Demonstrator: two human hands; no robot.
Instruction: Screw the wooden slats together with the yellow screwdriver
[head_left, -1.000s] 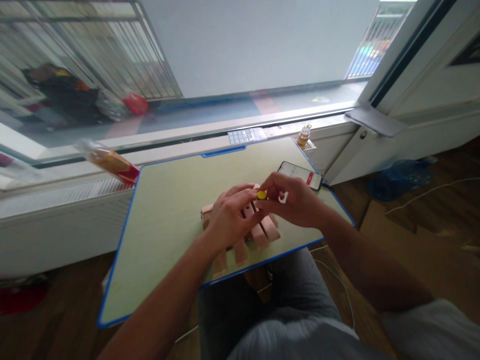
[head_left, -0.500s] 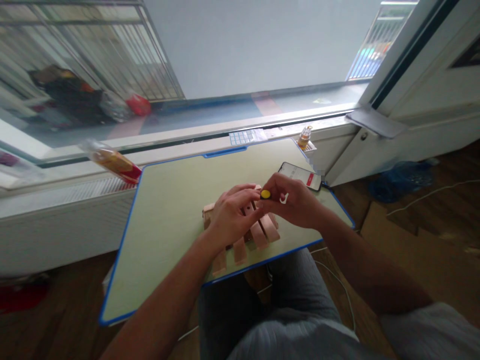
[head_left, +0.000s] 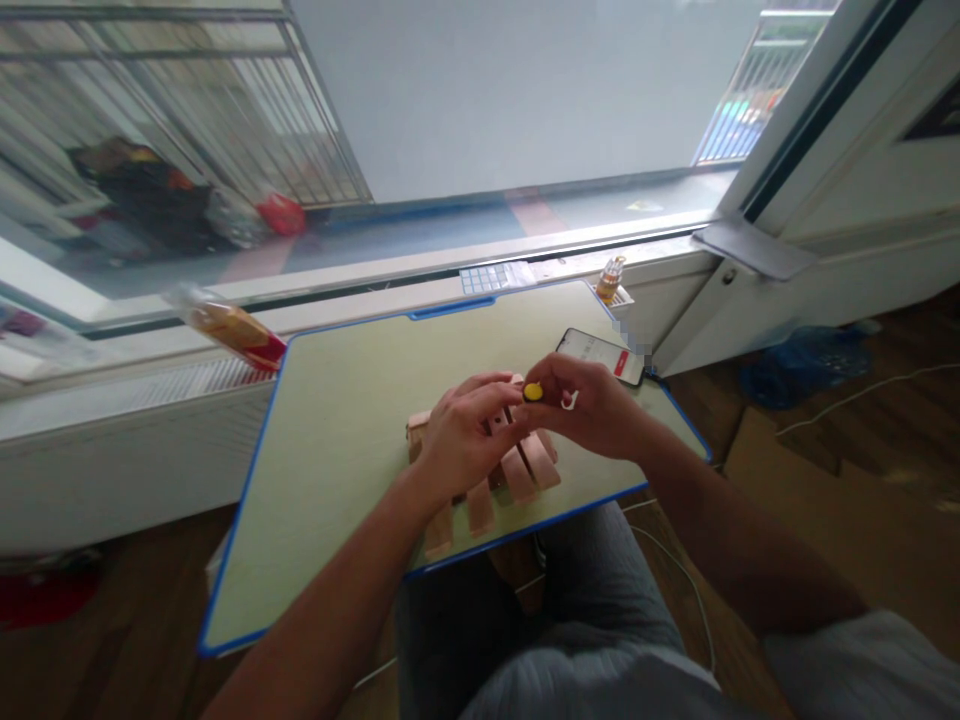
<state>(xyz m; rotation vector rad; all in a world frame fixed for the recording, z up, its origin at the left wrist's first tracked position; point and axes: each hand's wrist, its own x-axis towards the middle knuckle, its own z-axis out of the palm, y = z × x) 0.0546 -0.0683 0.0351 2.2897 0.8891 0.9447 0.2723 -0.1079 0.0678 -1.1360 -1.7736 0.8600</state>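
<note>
A slatted wooden piece (head_left: 517,470) made of pale bars lies on the green lap table (head_left: 337,440). My left hand (head_left: 461,440) rests on top of it with the fingers curled over the bars, pressing it down. My right hand (head_left: 581,405) is just to the right, closed in a pinch on a small tool with a yellow cap (head_left: 533,391) that stands upright over the wood. A small white bit shows between the right fingers; I cannot make out what it is.
A phone (head_left: 600,354) with a lit screen lies at the table's far right. A small bottle (head_left: 609,279) and a keypad-like card (head_left: 496,276) sit on the window sill. A wrapped packet (head_left: 229,328) lies at the far left corner. My legs are under the table.
Both hands stay on the wooden piece. The yellow-capped tool has shifted slightly to the right between my fingers, and the view has drifted a little.
</note>
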